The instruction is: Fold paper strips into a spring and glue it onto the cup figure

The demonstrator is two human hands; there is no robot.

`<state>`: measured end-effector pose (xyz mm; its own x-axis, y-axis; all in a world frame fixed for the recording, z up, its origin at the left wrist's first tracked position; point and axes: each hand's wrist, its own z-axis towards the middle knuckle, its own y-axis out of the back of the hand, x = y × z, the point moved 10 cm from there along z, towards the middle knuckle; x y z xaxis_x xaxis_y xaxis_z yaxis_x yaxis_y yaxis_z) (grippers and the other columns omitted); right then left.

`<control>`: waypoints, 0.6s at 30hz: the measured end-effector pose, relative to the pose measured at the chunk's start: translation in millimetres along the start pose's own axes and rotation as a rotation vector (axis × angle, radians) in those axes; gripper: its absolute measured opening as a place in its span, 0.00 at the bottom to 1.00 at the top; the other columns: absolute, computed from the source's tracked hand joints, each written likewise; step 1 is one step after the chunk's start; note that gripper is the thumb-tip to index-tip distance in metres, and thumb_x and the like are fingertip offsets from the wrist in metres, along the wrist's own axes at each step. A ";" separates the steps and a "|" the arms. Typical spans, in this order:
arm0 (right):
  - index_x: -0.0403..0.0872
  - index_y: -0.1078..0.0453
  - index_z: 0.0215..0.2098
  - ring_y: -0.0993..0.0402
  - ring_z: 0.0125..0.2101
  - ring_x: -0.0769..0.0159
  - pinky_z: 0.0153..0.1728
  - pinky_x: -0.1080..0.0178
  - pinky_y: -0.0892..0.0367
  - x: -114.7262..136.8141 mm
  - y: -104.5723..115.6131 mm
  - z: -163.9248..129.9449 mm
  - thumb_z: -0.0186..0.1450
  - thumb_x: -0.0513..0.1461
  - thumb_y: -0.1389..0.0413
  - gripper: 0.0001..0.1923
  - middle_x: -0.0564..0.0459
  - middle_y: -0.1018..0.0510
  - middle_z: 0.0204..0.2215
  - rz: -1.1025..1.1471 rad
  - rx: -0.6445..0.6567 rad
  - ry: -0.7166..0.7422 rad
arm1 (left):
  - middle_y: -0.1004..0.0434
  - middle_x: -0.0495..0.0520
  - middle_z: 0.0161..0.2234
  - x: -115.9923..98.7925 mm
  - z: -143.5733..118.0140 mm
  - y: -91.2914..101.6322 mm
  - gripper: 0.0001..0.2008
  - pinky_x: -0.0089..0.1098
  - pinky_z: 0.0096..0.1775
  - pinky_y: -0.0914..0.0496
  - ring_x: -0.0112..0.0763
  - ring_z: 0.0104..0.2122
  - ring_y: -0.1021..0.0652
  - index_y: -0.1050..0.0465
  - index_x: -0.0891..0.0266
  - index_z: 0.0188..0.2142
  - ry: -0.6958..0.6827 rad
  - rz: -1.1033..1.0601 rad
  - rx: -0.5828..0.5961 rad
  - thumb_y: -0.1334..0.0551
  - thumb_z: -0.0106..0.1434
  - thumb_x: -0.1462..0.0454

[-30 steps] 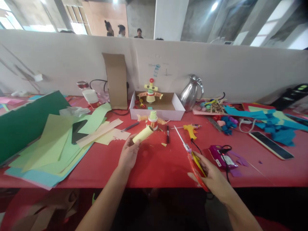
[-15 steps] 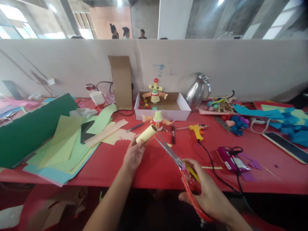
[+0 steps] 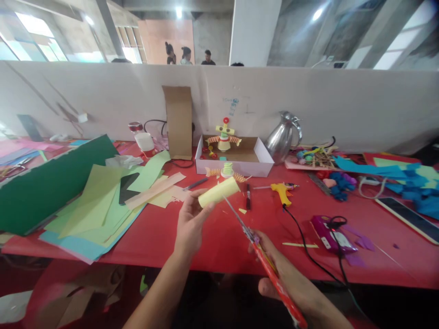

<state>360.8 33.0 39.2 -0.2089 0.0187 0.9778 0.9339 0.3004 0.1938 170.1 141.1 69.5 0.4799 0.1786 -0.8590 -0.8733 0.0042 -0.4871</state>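
Observation:
A pale yellow paper tube [image 3: 220, 191] is held by its left end between the thumb and fingers of my left hand [image 3: 191, 224]. It lies nearly crosswise, tilted up to the right. My right hand [image 3: 277, 265] grips red-handled scissors [image 3: 243, 225], whose blade tips point up and left close to the tube's underside; whether they touch it I cannot tell. Just behind the tube stands a small paper figure [image 3: 227, 171] with pleated arms, its lower part covered by the tube. A similar figure with a head [image 3: 224, 136] stands farther back at the white box.
A white shallow box [image 3: 235, 168] and a steel jug [image 3: 283, 137] stand at the back. Coloured paper sheets [image 3: 92, 201] and a green board [image 3: 58, 183] lie left. Rightward are a yellow glue gun [image 3: 282, 193] with its cord, a purple packet [image 3: 332, 235] and a phone [image 3: 409, 214].
My left hand has turned the tube from pointing away to lying more crosswise. The scissors have swung edge-on, and their tips have come nearer the tube. The whole view has shifted slightly.

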 end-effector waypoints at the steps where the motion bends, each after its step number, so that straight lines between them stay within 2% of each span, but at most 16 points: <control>1: 0.54 0.47 0.68 0.46 0.65 0.46 0.61 0.46 0.43 2.6 -0.8 1.0 0.54 0.55 0.35 0.49 0.43 0.40 0.65 0.016 -0.001 0.005 | 0.22 0.50 0.38 -2.1 -2.5 -3.7 0.17 0.25 0.41 0.30 0.28 0.39 0.24 0.23 0.57 0.42 -0.003 0.031 0.015 0.28 0.51 0.67; 4: 0.55 0.47 0.68 0.40 0.62 0.47 0.57 0.48 0.38 2.0 -1.1 3.0 0.52 0.55 0.34 0.50 0.44 0.37 0.63 0.057 -0.020 -0.012 | 0.21 0.51 0.37 -7.7 -8.0 -10.2 0.18 0.27 0.40 0.30 0.30 0.39 0.23 0.23 0.57 0.42 -0.026 0.090 0.041 0.27 0.50 0.67; 8: 0.57 0.42 0.66 0.27 0.47 0.53 0.46 0.54 0.28 -8.9 2.8 2.5 0.53 0.57 0.35 0.46 0.46 0.28 0.55 0.096 -0.066 -0.073 | 0.21 0.52 0.38 -17.3 -8.8 -12.1 0.18 0.28 0.41 0.29 0.32 0.39 0.23 0.23 0.57 0.43 -0.083 0.187 0.060 0.28 0.52 0.67; 13: 0.54 0.37 0.63 0.29 0.46 0.55 0.47 0.55 0.30 2.8 2.6 2.8 0.53 0.62 0.39 0.44 0.46 0.26 0.46 0.158 -0.117 0.004 | 0.21 0.53 0.37 -27.9 -6.1 -14.5 0.17 0.29 0.40 0.29 0.33 0.37 0.23 0.22 0.58 0.43 -0.134 0.318 0.092 0.29 0.52 0.66; 18: 0.52 0.31 0.55 0.28 0.38 0.60 0.42 0.59 0.28 6.2 -1.0 8.0 0.57 0.62 0.41 0.35 0.50 0.26 0.36 0.157 -0.161 -0.079 | 0.21 0.54 0.38 -27.9 -6.3 -18.1 0.16 0.29 0.40 0.29 0.34 0.38 0.23 0.22 0.58 0.42 -0.115 0.304 0.117 0.29 0.52 0.67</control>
<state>356.2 40.4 44.5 -0.0736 0.1298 0.9888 0.9896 0.1322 0.0563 173.1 129.9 101.3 0.1892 0.2989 -0.9353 -0.9818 0.0451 -0.1842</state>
